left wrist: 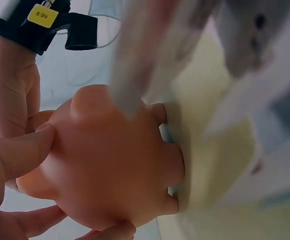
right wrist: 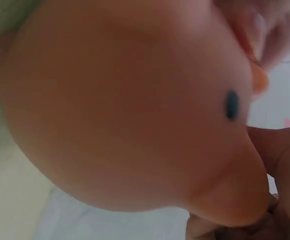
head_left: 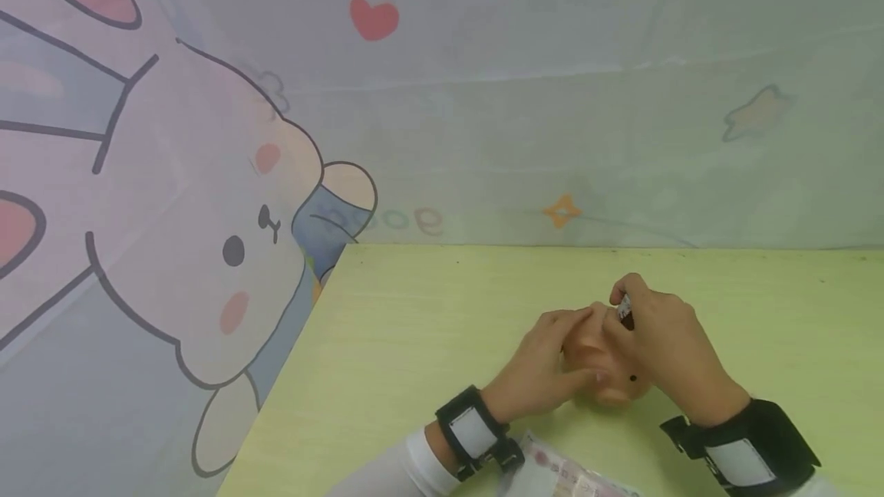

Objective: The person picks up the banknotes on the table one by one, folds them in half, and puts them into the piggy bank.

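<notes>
A round, orange-pink piggy bank (head_left: 611, 363) stands on the table between both hands, its black eye dot towards the right hand. My left hand (head_left: 545, 363) holds it from the left, thumb along the near side and fingers over the top. In the left wrist view, that thumb and the fingertips rest on the body, and short feet of the bank (left wrist: 105, 165) show. Above its top, my right hand (head_left: 666, 336) pinches a small dark-and-white object (head_left: 625, 313), mostly hidden by the fingers; I cannot tell its kind. The right wrist view is filled by the bank's side (right wrist: 125, 120).
Pinkish printed banknotes (head_left: 562, 475) lie at the near edge, by the left wrist; they blur across the left wrist view's foreground. The yellow-green table (head_left: 414, 328) reaches back to a cloth backdrop (head_left: 497, 121) with a cartoon rabbit. Both wrists wear black bands.
</notes>
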Demonstrator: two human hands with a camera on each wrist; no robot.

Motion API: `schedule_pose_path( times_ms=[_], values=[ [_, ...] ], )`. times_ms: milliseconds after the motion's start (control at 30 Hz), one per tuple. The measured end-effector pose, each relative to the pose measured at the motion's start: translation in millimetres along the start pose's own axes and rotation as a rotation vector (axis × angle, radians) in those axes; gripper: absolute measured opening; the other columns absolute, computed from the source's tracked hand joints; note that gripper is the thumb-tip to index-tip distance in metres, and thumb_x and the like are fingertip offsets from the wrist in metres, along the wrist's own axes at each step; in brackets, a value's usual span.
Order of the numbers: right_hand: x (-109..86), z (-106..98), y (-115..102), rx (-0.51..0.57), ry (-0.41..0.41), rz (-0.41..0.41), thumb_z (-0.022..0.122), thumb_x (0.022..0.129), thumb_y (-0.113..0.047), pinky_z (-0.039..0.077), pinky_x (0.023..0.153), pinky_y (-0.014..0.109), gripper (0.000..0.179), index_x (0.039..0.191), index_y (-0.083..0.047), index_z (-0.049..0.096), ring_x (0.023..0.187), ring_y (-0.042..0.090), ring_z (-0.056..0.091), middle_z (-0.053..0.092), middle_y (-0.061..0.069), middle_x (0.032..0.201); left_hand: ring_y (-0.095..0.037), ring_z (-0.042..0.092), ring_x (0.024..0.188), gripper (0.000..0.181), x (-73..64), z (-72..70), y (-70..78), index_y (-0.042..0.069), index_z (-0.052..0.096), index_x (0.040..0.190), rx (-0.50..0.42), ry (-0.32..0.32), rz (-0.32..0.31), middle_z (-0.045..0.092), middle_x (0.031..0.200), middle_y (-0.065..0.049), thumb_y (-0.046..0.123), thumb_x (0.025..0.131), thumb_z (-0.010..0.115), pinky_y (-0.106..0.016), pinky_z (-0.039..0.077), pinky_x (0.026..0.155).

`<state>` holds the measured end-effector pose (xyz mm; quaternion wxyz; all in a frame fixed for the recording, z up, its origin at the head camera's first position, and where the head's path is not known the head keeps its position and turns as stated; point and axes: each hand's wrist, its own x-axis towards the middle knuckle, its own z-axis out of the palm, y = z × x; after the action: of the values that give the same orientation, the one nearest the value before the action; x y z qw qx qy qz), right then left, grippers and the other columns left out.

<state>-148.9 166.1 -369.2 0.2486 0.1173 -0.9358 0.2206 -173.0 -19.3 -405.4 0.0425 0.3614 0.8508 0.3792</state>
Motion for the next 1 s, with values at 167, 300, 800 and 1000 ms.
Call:
schedule_pose_path(
  times_ms=[167,300,800,1000],
  values=[
    [-0.9,-1,-3,-0.006,-0.109,-0.017,0.058,0.094,-0.012,0.044,0.047,0.029,0.010,0.095,-0.002,0.058,0.057,0.014,0.053,0.060,0.007,0.078,-0.010,0.040,0.129,0.072,-0.4,1.4,-1.1,0.018,0.035,0.151,-0.015,0.003,0.014,0.044,0.140,-0.002,0.034,0.091,0.070,-0.022,0.041,0.102],
    [0.1,-19,-2,0.098,-0.230,0.025,0.049,0.103,-0.022,0.053,0.064,0.039,0.024,0.107,-0.003,0.064,0.084,0.025,0.064,0.066,0.010,0.100,-0.009,0.041,0.127,0.071,-0.3,1.5,-2.2,0.016,0.035,0.151,0.001,-0.002,0.020,0.044,0.139,-0.003,0.034,0.091,0.070,-0.019,0.041,0.099],
    [5.1,-24,11,0.170,-0.173,-0.008,0.068,0.093,-0.018,0.051,0.060,0.024,0.008,0.095,-0.018,0.076,0.076,0.016,0.068,0.073,-0.007,0.088,-0.007,0.044,0.117,0.073,-1.5,-2.3,-0.9,0.018,0.035,0.151,-0.033,-0.003,0.002,0.044,0.137,-0.003,0.035,0.090,0.071,-0.016,0.042,0.093],
    [5.5,-22,16,0.188,-0.168,0.017,0.070,0.091,-0.019,0.050,0.056,0.023,0.007,0.091,-0.018,0.076,0.072,0.013,0.068,0.073,-0.007,0.083,-0.007,0.045,0.116,0.073,-1.3,-1.1,-1.5,0.019,0.034,0.152,-0.024,0.006,0.021,0.045,0.136,-0.003,0.034,0.090,0.071,-0.015,0.042,0.092]
  ],
)
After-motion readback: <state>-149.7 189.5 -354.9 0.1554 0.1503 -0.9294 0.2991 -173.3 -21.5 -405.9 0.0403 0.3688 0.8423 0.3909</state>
